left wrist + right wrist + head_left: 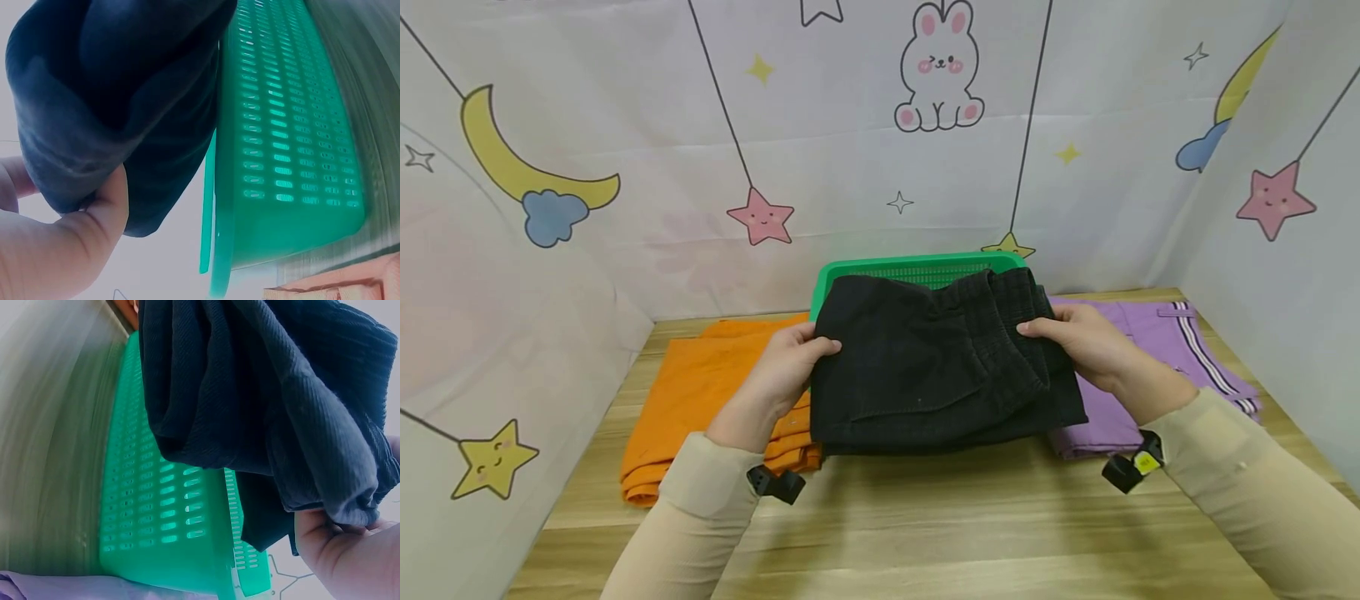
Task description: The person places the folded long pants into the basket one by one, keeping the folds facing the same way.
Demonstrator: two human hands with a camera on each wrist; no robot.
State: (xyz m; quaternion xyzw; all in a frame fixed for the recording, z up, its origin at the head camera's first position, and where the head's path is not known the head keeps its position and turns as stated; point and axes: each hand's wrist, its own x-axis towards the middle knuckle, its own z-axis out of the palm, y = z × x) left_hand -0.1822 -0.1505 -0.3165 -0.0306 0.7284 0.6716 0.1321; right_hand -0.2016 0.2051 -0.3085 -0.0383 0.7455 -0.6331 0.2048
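Note:
Folded black pants [917, 358] with an elastic waistband hang between both hands in the head view, held up at the green basket [917, 265]. My left hand [781, 367] pinches their left edge, thumb on top. On the other side my right hand [1090, 346] grips the waistband end, its thumb over the cloth. In the left wrist view the black pants [125, 94] are beside the perforated wall of the green basket [281, 156]. From the right wrist, the folds of the pants [250, 394] overlap the basket rim. The basket's inside is mostly hidden.
A folded orange garment [692, 400] lies on the wooden table [880, 533] left of the basket. Folded purple pants [1138, 333] with a striped band lie to the right. A white printed cloth [850, 150] stands behind and at both sides.

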